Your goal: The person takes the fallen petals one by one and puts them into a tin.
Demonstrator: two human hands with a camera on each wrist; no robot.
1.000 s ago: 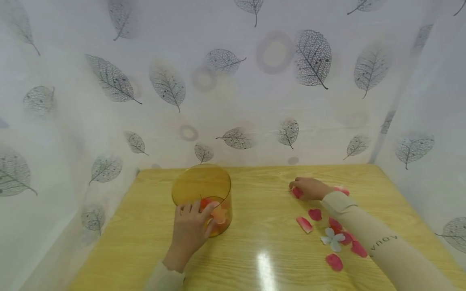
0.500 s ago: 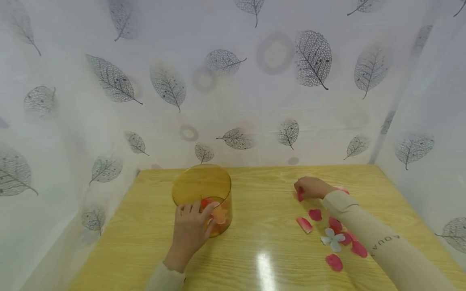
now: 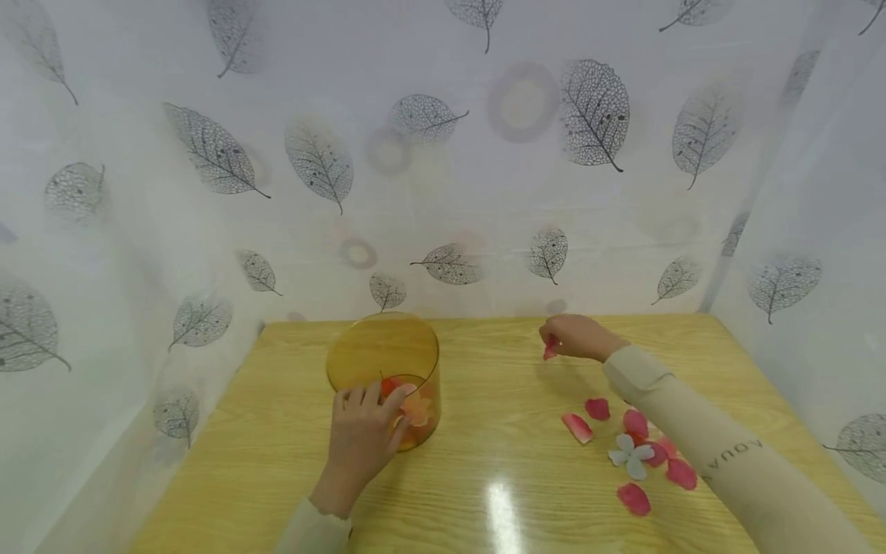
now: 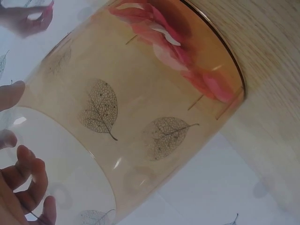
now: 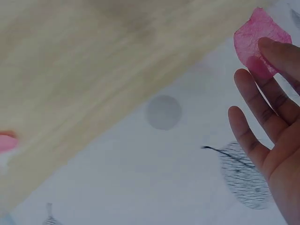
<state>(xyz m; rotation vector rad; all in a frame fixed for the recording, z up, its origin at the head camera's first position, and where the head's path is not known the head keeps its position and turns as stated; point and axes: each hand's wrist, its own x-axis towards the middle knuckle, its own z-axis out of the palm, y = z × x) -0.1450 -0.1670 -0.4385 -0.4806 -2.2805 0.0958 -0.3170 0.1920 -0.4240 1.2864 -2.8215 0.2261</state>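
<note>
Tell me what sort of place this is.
Likely a makeshift indoor work booth: a wood-grain table, leaf-print sheeting on three sides, and a glare on the tabletop that looks like a lamp's.

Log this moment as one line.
left hand: on rim of amber container | right hand: pinches pink petal above table | inside container: petals | on table: loose petals, white flower

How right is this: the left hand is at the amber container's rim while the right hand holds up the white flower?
Not quite: the right hand holds up a pink petal, as the right wrist view shows. The white flower lies on the table in the head view. The left hand is at the rim of the amber container.
</note>
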